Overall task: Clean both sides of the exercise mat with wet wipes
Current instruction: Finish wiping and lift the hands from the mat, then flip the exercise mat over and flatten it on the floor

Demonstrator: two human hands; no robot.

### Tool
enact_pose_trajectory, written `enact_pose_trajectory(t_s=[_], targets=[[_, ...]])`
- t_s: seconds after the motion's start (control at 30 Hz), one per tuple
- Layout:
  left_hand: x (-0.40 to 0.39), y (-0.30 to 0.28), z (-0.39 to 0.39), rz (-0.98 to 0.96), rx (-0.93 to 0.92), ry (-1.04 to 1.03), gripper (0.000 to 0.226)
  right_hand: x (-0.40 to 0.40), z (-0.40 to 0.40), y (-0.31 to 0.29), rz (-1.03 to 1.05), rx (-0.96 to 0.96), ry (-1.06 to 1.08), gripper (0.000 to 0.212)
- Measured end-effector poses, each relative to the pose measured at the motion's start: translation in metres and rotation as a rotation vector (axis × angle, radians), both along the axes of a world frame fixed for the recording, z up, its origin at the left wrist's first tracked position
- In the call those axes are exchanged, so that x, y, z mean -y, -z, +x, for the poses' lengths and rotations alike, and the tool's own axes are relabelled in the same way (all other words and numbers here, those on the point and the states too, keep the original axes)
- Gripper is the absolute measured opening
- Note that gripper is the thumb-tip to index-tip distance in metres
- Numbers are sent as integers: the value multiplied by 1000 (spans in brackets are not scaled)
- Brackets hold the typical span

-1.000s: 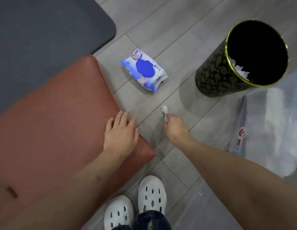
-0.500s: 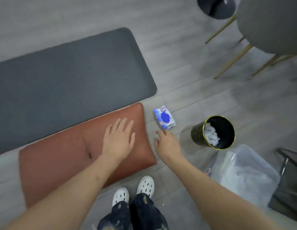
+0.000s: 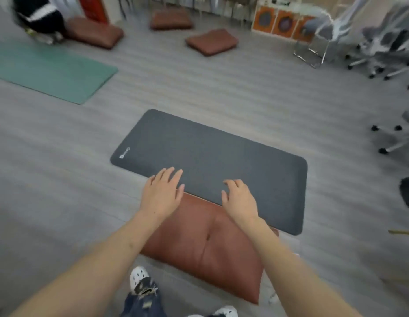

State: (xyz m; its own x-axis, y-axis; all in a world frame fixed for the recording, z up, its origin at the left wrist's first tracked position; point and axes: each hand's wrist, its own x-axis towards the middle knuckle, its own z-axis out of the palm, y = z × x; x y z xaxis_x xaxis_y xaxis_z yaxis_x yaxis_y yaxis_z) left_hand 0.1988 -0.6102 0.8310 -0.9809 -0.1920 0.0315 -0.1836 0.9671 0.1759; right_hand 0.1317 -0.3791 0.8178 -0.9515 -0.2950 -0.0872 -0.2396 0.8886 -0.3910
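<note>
While both hands, left (image 3: 161, 195) and right (image 3: 239, 199), are held open and empty, the grey exercise mat's (image 3: 212, 161) near edge is reached, bare floor (image 3: 61, 179) beside it.

grey plank floor (image 3: 221, 88) | on it: dark mat (image 3: 210, 161), brown cushion (image 3: 205, 255), green mat (image 3: 50, 72)

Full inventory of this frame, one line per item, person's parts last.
dark grey exercise mat: 1, dark grey, floor centre, near edge by the hands
brown leather cushion: 1, brown, below the mat, beneath the forearms
green exercise mat: 1, green, far left
far brown cushions: 3, brown, top of the view
office chairs: several, grey, right side, blurred
white shoes: 2, white, bottom edge
left hand: 1, fingers straight, at mat's near edge
right hand: 1, fingers loosely curled, over mat, holds nothing
</note>
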Motion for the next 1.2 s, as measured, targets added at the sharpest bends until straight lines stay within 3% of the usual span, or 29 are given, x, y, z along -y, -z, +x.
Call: enact_pose_trajectory(t_s=[0.33,0.5,0.77,0.93,1.0,1.2], targets=[[269,-15,82,183,11,-331,50,294,23,-35,-17,-35,-199,37],[372,-22,100,214,-16,-428,59,397,21,-54,23,-48,-266,37],[505,-28,75,210,-32,-475,48,532,-45,-83,127,-144,-367,38],[599,-7,58,216,-7,-545,51,641,-94,-64,173,-135,-449,39],[648,5,31,190,-40,-544,49,697,-128,-48,151,-129,-463,39],[817,21,-74,60,90,-477,49,849,-236,-11,49,-20,-386,38]])
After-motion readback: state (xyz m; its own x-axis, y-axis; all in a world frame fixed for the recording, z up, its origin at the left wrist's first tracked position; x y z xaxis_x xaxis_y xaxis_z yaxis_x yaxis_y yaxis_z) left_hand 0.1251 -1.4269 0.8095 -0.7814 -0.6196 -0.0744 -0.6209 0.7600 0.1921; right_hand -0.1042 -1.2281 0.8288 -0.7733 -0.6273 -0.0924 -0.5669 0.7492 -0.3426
